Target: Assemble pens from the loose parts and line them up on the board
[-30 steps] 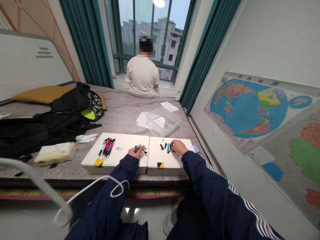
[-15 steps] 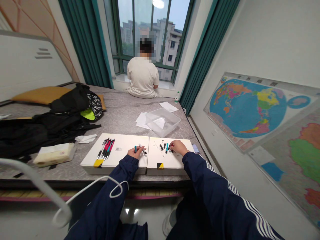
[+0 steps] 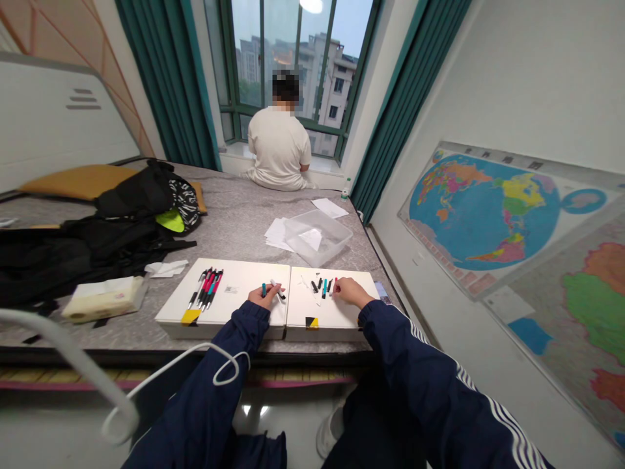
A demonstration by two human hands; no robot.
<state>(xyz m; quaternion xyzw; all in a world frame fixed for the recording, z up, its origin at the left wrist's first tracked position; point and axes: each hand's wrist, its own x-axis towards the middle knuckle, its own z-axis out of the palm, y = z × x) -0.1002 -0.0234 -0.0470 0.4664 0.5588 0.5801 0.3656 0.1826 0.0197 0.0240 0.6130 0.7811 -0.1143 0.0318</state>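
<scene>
My left hand (image 3: pixel 263 298) is closed over the right part of the left white box (image 3: pixel 244 319). A teal pen piece (image 3: pixel 264 289) and a white-and-black pen piece (image 3: pixel 279 293) stick out between its fingers. My right hand (image 3: pixel 350 292) pinches a small red pen piece (image 3: pixel 336 284) above the right white box (image 3: pixel 342 319); its fingers partly hide it. Just left of that hand lie a teal pen barrel (image 3: pixel 325 288), several black pen pieces (image 3: pixel 314 286) and thin white bits. Several whole pens (image 3: pixel 207 288) lie side by side on the left box.
Behind the boxes are a clear plastic bin (image 3: pixel 336 238) and paper sheets (image 3: pixel 277 233). A tissue pack (image 3: pixel 103 299) and a black backpack (image 3: pixel 131 202) lie left. A white cable (image 3: pixel 205 347) loops across my left sleeve. A person (image 3: pixel 279 146) sits at the window.
My right hand has shifted slightly right, away from the loose pen pieces, and a red piece now shows at its fingertips. My left hand keeps its grip.
</scene>
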